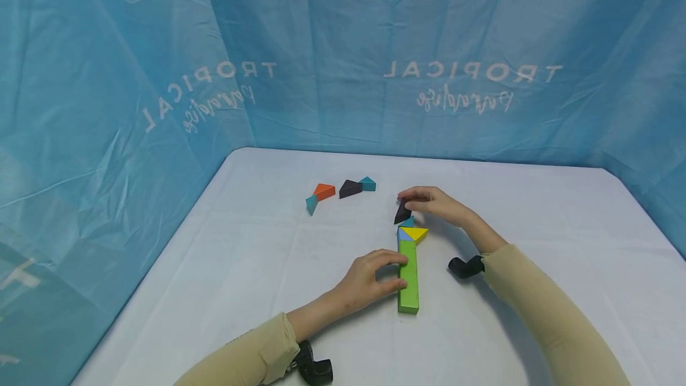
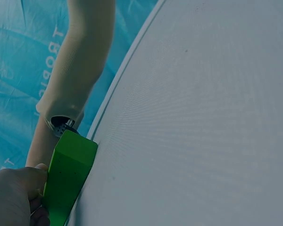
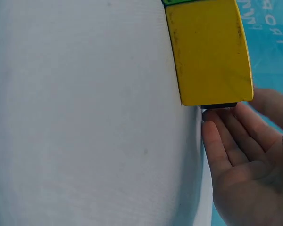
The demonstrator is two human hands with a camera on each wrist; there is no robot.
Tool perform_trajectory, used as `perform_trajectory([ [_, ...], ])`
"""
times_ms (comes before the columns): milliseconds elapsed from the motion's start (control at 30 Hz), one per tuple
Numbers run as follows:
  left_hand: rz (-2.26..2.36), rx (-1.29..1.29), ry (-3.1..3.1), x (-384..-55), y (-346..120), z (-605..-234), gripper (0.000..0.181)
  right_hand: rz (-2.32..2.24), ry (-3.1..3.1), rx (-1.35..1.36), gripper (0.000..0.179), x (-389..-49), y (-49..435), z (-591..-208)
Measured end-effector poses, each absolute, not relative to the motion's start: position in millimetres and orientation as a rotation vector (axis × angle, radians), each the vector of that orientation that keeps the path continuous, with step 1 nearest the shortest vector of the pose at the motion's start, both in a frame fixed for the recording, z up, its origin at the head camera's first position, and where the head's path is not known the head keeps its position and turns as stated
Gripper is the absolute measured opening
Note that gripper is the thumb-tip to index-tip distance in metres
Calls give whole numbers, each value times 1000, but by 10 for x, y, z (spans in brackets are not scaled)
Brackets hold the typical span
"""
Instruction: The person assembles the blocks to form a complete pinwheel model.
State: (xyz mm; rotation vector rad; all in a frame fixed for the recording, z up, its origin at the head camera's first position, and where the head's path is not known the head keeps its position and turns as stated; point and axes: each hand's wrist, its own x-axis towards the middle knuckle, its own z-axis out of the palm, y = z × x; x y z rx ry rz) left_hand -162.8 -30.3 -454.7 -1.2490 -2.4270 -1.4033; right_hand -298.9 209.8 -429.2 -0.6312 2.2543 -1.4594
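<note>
A long green block [image 1: 409, 290] lies on the table, with a yellow triangular block [image 1: 415, 233] and a light-blue triangular piece [image 1: 405, 234] at its far end. My left hand [image 1: 370, 279] rests fingertips and thumb tip, spread apart, against the green block's left edge. Farther out, my right hand [image 1: 436, 204] pinches a black triangular block [image 1: 402, 213] between thumb and fingers. Just nearer than that block is a small teal triangular block [image 1: 408, 222]. In the right wrist view the yellow block [image 3: 212, 56] hides most of the black one.
To the left at the back lie an orange block [image 1: 324, 191] with a teal one [image 1: 311, 204], and a black block [image 1: 351, 188] with another teal one [image 1: 367, 183]. White cloth [image 1: 257, 243] covers the table. Blue printed curtains [image 1: 343, 112] stand behind and at the sides.
</note>
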Motion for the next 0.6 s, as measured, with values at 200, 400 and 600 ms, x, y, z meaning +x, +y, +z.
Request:
perform_trajectory([
  [200, -1402, -1256, -2419, -1628, -301, -4549, 40, -1456, 2256, -629, 37, -2980, 2084, -4279],
  [400, -1412, -1253, -2435, -1631, -305, -4538, 40, -1436, 2233, -658, 36, -2983, 2085, -4275],
  [600, -1424, -1265, -2414, -1634, -302, -4544, 40, -1430, 2206, -675, 35, -2978, 2076, -4274],
])
